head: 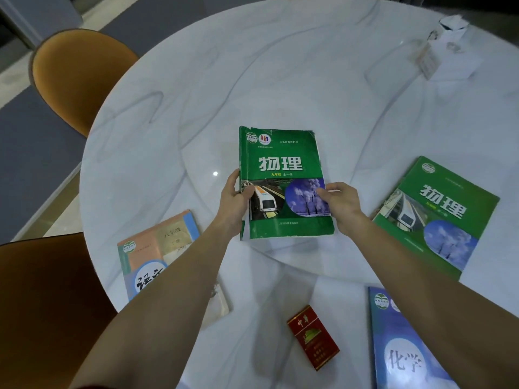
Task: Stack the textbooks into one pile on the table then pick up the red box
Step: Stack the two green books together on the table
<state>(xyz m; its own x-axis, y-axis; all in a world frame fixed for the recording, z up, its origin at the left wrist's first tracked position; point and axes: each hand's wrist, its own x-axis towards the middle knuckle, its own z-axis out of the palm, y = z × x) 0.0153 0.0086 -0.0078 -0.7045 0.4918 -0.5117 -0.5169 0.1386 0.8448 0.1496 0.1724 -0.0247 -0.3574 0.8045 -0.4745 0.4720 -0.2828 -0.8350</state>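
- Head view: green book (pixel 283 175) mid-table, left hand (pixel 234 202) and right hand (pixel 341 204) clamped on its side edges.
- Second green book (pixel 438 217) right, blue book (pixel 398 343) near right, peach book (pixel 157 254) near left.
- Red box (pixel 313 336) near centre, flat on table (pixel 280 66), untouched.

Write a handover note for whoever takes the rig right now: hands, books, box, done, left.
Left hand and right hand both grip the middle green book by its side edges, at the table's centre.
Second green book lies to the right, blue book near right, peach and blue book near left, partly under the left arm.
Red box lies untouched at the near edge.
Done: no pile yet.
Left: stack all four books, then pick up the box.
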